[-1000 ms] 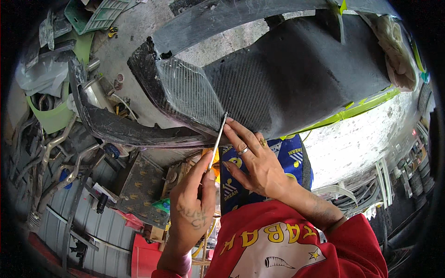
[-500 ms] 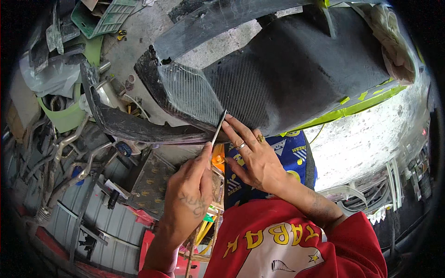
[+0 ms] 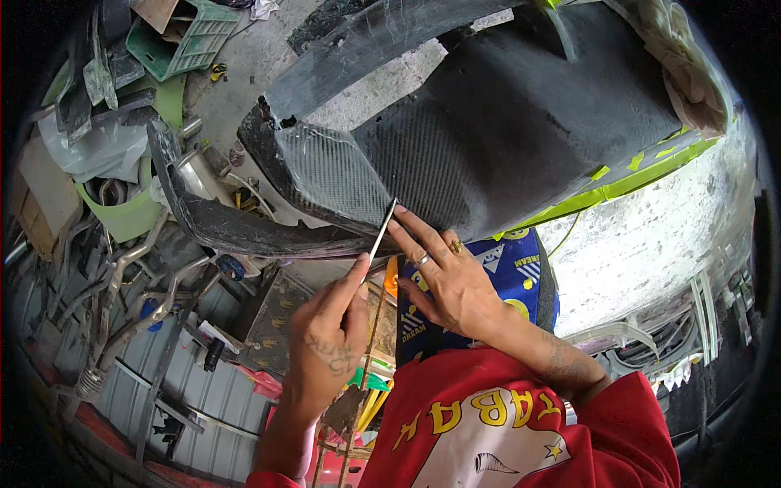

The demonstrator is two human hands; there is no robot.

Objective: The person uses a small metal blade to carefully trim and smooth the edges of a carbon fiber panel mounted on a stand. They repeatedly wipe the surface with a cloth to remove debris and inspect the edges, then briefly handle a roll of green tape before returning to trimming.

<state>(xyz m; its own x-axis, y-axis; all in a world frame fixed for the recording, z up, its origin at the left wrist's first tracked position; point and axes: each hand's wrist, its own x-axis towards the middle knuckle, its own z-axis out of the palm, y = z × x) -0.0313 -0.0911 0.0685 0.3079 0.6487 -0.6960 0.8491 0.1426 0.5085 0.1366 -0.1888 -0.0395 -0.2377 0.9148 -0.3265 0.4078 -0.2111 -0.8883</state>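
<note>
"Grip first: how does it stand?"

"The left hand [image 3: 329, 337] pinches a slim, straight, silvery metal tool [image 3: 380, 238] between thumb and forefinger. The right hand [image 3: 455, 289] has its fingers stretched and a little spread, the forefinger seemingly against the tool, close to its tip."

"And the tip?"

"Just ahead of the right forefinger, at the near end of a crease [image 3: 374, 167] in a large, black, moulded panel [image 3: 521, 130] with a woven pattern. That panel spreads ahead of both hands and off to the right."

"What has just changed?"

"Against a second ago, the left hand sits slightly nearer the right fingers, and the tool leans further left. The tip is at about the same place."

"Meaning?"

"I'd judge it a small change of angle, with the work staying on that one spot."
</note>
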